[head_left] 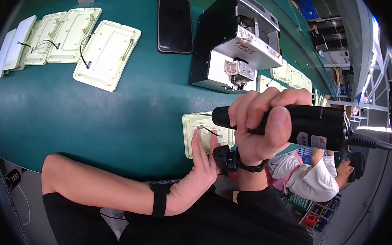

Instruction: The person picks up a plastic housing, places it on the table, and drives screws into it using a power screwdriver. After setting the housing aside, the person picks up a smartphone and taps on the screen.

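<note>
My right hand (pixel 261 137) is wrapped round a black corded electric screwdriver (pixel 320 120). The tool lies nearly level, its thin bit pointing left over the upper edge of a cream plastic panel (pixel 189 145). Whether the bit touches a screw is too small to tell. Fingers stretched out, my left hand (pixel 199 173) rests on that panel, with fingertips by a small grey piece (pixel 200 127) at one end of a short black wire (pixel 210 131). A pale connector sits at the wire's other end. The screwdriver and right hand hide the panel's right part.
Beyond the panel stands a black and silver bench machine (pixel 232 45), with a dark phone (pixel 174 25) left of it. Several cream panels with wires (pixel 108 54) lie at the far left. More panels (pixel 291 75) line the right. A co-worker (pixel 312 176) is at lower right.
</note>
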`<state>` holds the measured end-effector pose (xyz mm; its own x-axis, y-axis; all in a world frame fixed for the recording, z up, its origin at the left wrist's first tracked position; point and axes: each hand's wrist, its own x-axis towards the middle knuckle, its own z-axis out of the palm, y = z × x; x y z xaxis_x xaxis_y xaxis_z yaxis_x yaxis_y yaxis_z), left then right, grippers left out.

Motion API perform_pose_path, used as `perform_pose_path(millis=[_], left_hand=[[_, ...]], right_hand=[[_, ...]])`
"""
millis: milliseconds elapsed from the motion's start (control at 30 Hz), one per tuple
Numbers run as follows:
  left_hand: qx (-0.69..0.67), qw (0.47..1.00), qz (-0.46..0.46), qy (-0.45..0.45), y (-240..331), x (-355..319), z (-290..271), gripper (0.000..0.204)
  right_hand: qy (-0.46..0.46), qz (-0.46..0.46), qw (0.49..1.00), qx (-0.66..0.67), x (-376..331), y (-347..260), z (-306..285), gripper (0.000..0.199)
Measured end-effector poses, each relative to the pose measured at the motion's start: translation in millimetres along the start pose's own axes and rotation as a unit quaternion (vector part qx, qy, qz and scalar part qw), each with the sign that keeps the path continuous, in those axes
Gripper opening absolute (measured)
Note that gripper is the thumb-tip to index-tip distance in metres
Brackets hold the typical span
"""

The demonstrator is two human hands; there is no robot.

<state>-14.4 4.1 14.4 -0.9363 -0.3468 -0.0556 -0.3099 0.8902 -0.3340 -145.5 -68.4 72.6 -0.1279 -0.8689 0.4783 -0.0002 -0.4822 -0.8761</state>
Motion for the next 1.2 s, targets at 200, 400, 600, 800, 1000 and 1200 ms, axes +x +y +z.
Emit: perform_pose_path(millis=[200,400,600,800,1000,1200], left_hand=[[0.021,1.000,0.008,-0.010,5.6,-4.3,-3.6,0.045],[0.001,0.997,-0.061,0.043,8.9,-2.7,4.3,0.046],[0.011,0.995,-0.089,0.033,10.8,-4.6,4.4,0.044],[0.013,0.996,-0.082,0.038,11.1,-4.3,6.7,0.041],[0.010,0.996,-0.078,0.035,6.8,-1.7,2.5,0.039],[0.012,0.997,-0.065,0.034,6.9,1.8,1.9,0.038]], right_hand=[[-0.015,-0.023,0.999,0.021,-2.8,-1.5,-2.2,0.027],[0.020,-0.121,0.989,0.083,22.6,-45.7,-18.6,0.027],[0.122,-0.131,0.981,-0.079,65.1,-26.5,-12.3,0.016],[0.143,-0.070,0.986,-0.049,43.1,-30.7,-14.1,0.019],[0.134,-0.058,0.987,-0.073,8.4,-14.7,-23.3,0.020],[0.178,-0.050,0.982,-0.047,7.1,-4.4,-28.5,0.017]])
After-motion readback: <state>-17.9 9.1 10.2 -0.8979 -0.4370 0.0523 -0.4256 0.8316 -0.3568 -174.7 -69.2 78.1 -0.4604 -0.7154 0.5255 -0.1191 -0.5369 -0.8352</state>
